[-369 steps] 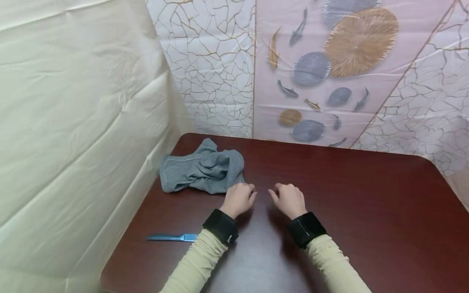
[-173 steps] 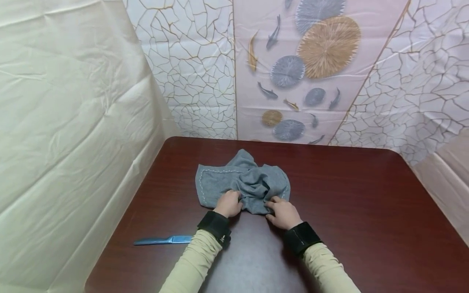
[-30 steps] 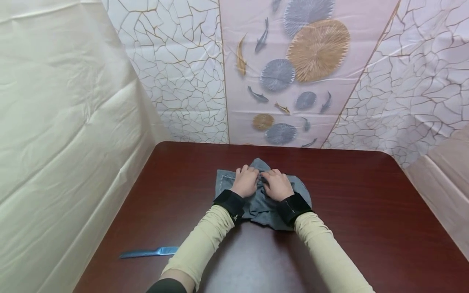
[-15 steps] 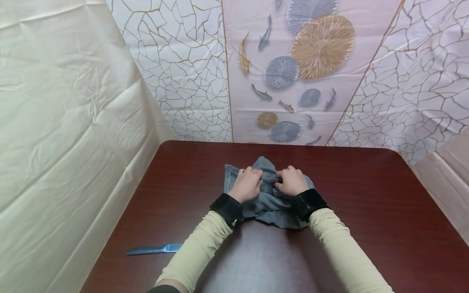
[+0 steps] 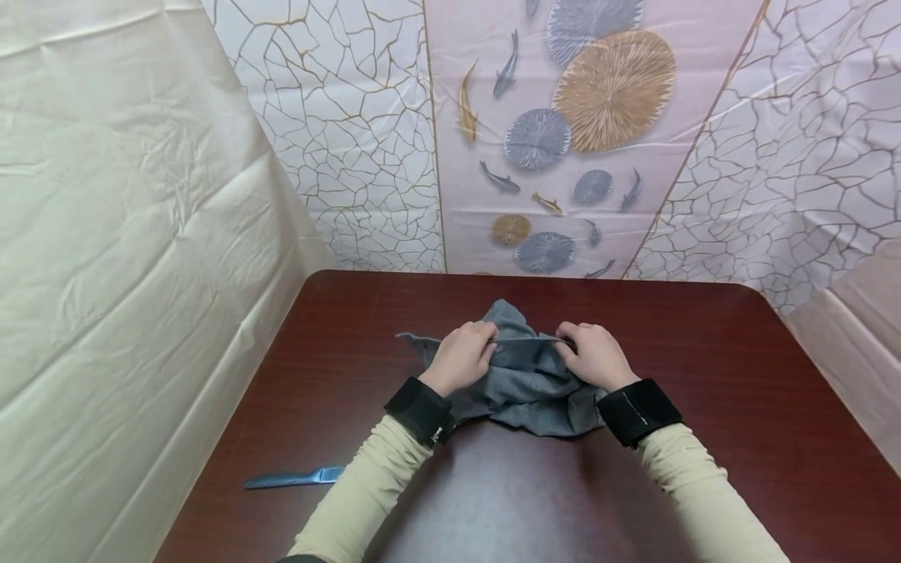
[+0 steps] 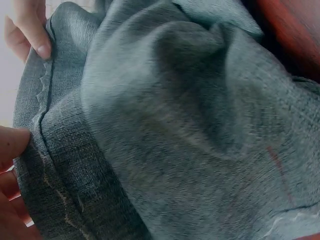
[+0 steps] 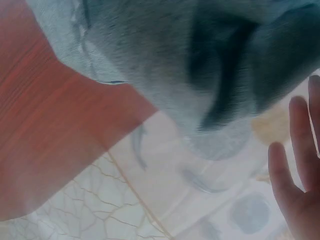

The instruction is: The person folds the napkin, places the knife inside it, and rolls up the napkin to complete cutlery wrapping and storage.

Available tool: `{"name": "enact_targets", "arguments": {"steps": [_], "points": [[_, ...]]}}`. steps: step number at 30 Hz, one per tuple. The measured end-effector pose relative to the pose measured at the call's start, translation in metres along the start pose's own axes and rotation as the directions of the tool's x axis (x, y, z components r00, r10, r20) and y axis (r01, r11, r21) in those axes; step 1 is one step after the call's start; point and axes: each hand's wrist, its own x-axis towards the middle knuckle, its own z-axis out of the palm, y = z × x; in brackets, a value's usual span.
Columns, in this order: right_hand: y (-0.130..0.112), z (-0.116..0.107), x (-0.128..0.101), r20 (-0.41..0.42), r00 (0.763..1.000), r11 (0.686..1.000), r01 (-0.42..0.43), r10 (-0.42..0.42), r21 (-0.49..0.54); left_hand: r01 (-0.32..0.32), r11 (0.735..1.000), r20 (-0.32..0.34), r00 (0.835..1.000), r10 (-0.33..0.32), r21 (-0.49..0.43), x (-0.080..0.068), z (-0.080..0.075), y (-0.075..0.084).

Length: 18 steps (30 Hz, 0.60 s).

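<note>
Head view — both grips, left hand (image 5: pixel 461 358) and right hand (image 5: pixel 597 356), pinch cloth (image 5: pixel 524 387) hem | table (image 5: pixel 704 375)

a blue knife (image 5: pixel 294 478) lies on the dark red table (image 5: pixel 704 367).

Both arms wore long, pale yellow-green sleeves (image 5: pixel 366 493) of a soft, close-fitting knit that reached the wrists. A broad black strap (image 5: pixel 419 410) wrapped the left wrist, and a matching black band (image 5: pixel 639 412) wrapped the right, that one bearing a thin pale line across its top. The left hand (image 5: pixel 461 358) and right hand (image 5: pixel 597 356) were bare, without gloves or rings.
</note>
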Motion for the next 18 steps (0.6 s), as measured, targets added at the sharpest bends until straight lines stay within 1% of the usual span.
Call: {"name": "enact_targets", "arguments": {"steps": [3, 7, 10, 16, 18], "points": [[-0.008, -0.005, -0.009, -0.008, 1.0, 0.999, 0.012, -0.012, 0.052, -0.02, 0.999, -0.006, 1.0, 0.02, -0.033, -0.007, -0.006, 0.002], [-0.019, -0.007, -0.021, -0.004, 0.999, 0.995, 0.035, -0.034, 0.098, -0.049, 0.996, 0.011, 0.999, 0.05, -0.079, -0.02, -0.009, 0.004], [-0.026, -0.007, -0.028, -0.001, 0.999, 0.994, 0.049, -0.049, 0.095, -0.072, 0.993, 0.015, 0.997, 0.074, -0.095, -0.03, -0.008, 0.006], [-0.037, -0.005, -0.043, -0.007, 0.996, 0.992, 0.086, -0.086, 0.092, -0.102, 0.988, -0.004, 0.995, 0.103, -0.113, -0.047, -0.008, 0.01], [-0.041, -0.003, -0.048, -0.008, 0.995, 0.991, 0.099, -0.099, 0.087, -0.113, 0.986, 0.0, 0.993, 0.114, -0.124, -0.054, -0.007, 0.012]]}}
